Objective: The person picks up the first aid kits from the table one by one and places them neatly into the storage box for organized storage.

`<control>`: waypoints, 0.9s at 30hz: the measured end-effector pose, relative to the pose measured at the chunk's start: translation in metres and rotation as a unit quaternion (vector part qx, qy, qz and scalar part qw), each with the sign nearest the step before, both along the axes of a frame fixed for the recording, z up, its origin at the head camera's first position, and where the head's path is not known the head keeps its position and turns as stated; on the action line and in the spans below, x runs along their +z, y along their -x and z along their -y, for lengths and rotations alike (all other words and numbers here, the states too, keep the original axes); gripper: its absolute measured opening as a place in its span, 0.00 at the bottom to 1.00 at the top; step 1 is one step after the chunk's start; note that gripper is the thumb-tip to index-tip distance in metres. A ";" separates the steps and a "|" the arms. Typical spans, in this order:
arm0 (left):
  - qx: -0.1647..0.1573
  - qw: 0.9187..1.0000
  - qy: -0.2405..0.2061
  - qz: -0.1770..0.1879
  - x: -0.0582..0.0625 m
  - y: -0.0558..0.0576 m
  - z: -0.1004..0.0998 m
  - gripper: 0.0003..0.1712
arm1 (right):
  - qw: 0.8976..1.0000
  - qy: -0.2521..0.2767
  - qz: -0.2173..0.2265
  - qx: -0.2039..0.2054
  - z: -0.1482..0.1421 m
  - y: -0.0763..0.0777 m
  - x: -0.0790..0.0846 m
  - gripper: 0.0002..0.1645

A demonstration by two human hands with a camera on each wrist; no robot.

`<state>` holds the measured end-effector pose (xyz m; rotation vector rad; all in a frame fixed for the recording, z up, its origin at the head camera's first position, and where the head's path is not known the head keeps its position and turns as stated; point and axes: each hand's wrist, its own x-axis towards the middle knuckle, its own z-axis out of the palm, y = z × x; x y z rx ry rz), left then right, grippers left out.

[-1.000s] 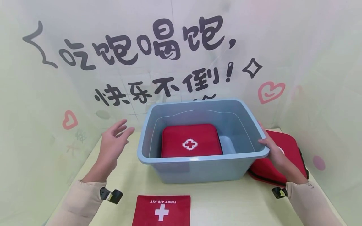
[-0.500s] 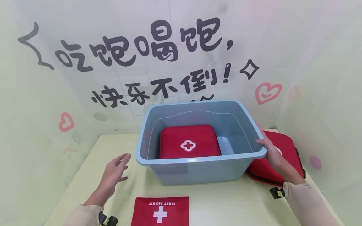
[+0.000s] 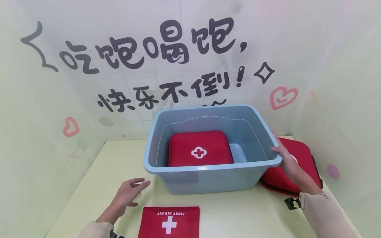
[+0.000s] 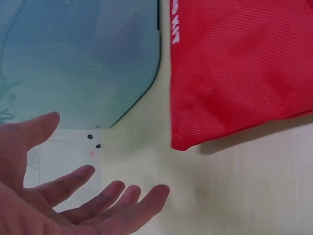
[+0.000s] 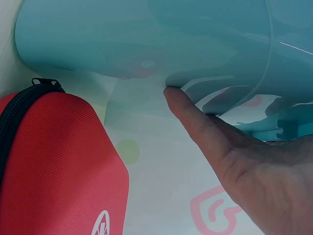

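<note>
A blue-grey plastic bin [image 3: 214, 180] stands on the table, with a red zipped first aid case [image 3: 193, 142] lying inside it. My right hand [image 3: 288, 162] grips the bin's right rim, thumb over the edge and fingers against the outer wall, as the right wrist view [image 5: 195, 122] shows. My left hand [image 3: 128, 195] hangs in the air by the bin's front left corner, fingers spread and holding nothing. Close by lies a flat red first aid pouch [image 3: 169, 221] with a white cross, its lettering upside down; the left wrist view shows the pouch [image 4: 234, 73] apart from my fingertips.
A second red zipped case [image 3: 297, 165] lies right of the bin, partly behind my right hand and wrist. The pale table [image 3: 119, 155] is bounded by white printed walls [image 3: 190, 82] at the back and sides.
My left hand has come down from beside the bin's left rim to near the pouch, then slightly to the right. My right hand keeps its grip on the rim.
</note>
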<state>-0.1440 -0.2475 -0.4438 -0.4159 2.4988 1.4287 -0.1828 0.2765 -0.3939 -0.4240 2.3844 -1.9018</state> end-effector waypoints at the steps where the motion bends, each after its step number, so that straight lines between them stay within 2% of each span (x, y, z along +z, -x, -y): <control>1: 0.000 1.000 0.000 0.004 -0.003 -0.001 -0.001 0.40 | 1.000 0.000 -0.001 0.000 0.000 0.000 0.000 0.43; 8: 0.003 1.000 -0.008 0.025 -0.019 -0.009 -0.007 0.39 | 1.000 0.001 -0.001 0.001 0.000 0.000 -0.001 0.43; 17: 0.006 0.999 -0.009 0.044 -0.027 -0.014 -0.012 0.42 | 1.000 0.003 -0.006 0.007 0.000 0.000 -0.001 0.42; 22: -0.013 0.998 0.011 0.054 -0.028 -0.016 -0.018 0.44 | 1.000 0.003 -0.006 0.007 0.000 -0.001 -0.002 0.41; 27: -0.058 0.996 0.024 0.059 -0.028 -0.018 -0.019 0.42 | 1.000 0.005 -0.009 0.004 0.000 -0.002 -0.003 0.42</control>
